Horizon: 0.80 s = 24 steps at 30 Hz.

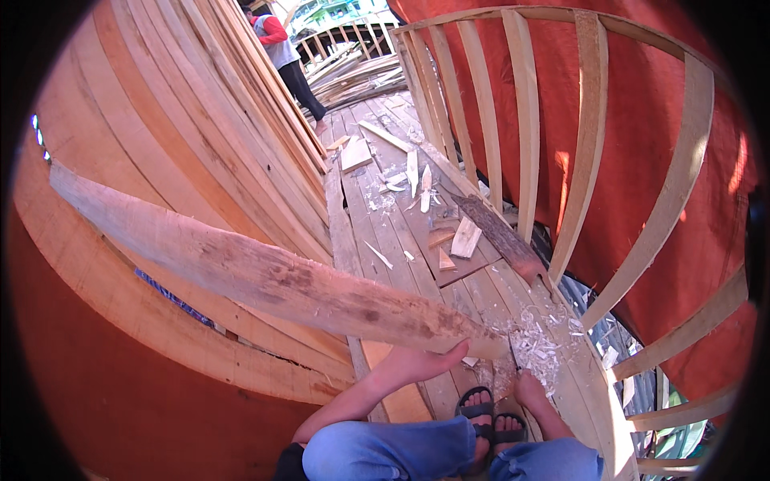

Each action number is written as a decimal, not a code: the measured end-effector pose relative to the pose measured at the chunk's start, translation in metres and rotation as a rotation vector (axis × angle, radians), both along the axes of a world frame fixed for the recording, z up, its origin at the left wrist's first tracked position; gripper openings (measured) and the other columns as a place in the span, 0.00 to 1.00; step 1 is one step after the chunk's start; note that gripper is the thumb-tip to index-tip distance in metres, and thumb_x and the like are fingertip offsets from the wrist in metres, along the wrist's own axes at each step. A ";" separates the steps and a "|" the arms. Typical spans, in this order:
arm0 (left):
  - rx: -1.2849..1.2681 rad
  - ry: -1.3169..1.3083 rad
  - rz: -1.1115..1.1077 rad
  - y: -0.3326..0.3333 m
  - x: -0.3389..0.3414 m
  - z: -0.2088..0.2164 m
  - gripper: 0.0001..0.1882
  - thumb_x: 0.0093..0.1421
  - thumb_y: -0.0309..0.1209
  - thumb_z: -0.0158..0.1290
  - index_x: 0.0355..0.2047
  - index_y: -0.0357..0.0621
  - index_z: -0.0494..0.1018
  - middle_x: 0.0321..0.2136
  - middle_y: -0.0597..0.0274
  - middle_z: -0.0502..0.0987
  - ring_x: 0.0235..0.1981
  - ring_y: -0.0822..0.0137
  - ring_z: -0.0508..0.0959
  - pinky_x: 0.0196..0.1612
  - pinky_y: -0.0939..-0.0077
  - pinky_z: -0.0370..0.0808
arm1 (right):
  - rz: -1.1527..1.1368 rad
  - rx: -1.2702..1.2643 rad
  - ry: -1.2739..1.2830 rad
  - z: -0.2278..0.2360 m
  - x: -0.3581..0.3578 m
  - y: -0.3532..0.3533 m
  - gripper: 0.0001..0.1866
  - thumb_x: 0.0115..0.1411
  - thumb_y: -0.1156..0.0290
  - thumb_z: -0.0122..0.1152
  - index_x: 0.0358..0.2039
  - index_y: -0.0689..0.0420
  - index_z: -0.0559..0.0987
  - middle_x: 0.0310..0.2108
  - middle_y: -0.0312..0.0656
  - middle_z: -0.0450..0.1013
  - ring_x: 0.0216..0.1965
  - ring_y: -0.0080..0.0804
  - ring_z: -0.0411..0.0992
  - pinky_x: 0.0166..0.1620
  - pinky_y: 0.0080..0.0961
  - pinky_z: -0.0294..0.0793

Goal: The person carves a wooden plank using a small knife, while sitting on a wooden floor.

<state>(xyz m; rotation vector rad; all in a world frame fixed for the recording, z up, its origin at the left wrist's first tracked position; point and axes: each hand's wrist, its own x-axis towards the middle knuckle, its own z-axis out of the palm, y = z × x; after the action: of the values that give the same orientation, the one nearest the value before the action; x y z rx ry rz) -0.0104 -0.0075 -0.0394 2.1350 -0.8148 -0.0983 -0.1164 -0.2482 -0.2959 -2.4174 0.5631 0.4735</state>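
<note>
A long wooden plank (265,276) slants from the far left down to the space before my knees, its face marked with dark stains. My left hand (425,362) is closed on the plank's near edge, close to its right end, with the thumb along the wood and the other fingers hidden behind. My right hand (529,390) is closed round a knife-like tool, whose thin dark blade (513,353) points up at the plank's right end. Its handle is mostly hidden. Pale wood shavings (539,353) lie heaped beside the blade.
Wood offcuts (465,238) and a bark-covered slab (501,236) lie on the plank floor (385,256). Curved planking (192,136) rises at left; a slatted railing (589,96) before a red sheet (642,160) stands at right. Another person (281,52) stands farther back.
</note>
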 end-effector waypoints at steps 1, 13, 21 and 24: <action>0.016 0.039 0.010 0.001 0.000 0.000 0.14 0.57 0.38 0.56 0.40 0.44 0.75 0.37 0.60 0.79 0.42 0.61 0.78 0.48 0.69 0.71 | -0.009 0.011 0.011 -0.005 0.000 0.000 0.22 0.59 0.66 0.45 0.45 0.74 0.68 0.40 0.69 0.72 0.44 0.62 0.73 0.48 0.48 0.72; 0.137 0.092 0.120 0.001 -0.002 0.004 0.17 0.57 0.43 0.56 0.38 0.43 0.77 0.35 0.60 0.81 0.40 0.61 0.80 0.46 0.69 0.72 | 0.042 0.152 0.034 -0.060 0.005 -0.034 0.29 0.61 0.55 0.50 0.49 0.72 0.67 0.44 0.67 0.71 0.48 0.58 0.71 0.51 0.43 0.69; 0.085 -0.031 0.093 -0.002 -0.004 0.009 0.15 0.57 0.42 0.56 0.36 0.42 0.78 0.35 0.61 0.81 0.40 0.62 0.79 0.46 0.69 0.72 | -0.125 0.120 -0.374 0.008 0.001 -0.017 0.20 0.61 0.62 0.52 0.42 0.68 0.66 0.32 0.64 0.74 0.36 0.63 0.73 0.41 0.51 0.72; 0.106 0.026 0.101 -0.002 -0.002 0.011 0.15 0.57 0.41 0.56 0.36 0.42 0.78 0.35 0.61 0.81 0.40 0.62 0.79 0.46 0.69 0.72 | -0.144 0.113 -0.470 0.020 0.003 -0.007 0.19 0.62 0.63 0.49 0.43 0.68 0.66 0.31 0.63 0.74 0.34 0.64 0.73 0.39 0.52 0.72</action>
<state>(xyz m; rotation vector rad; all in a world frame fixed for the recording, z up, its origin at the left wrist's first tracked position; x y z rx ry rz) -0.0129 -0.0090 -0.0281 2.2655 -0.6988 -0.1188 -0.1138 -0.2554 -0.2757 -2.2520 0.4796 -0.1235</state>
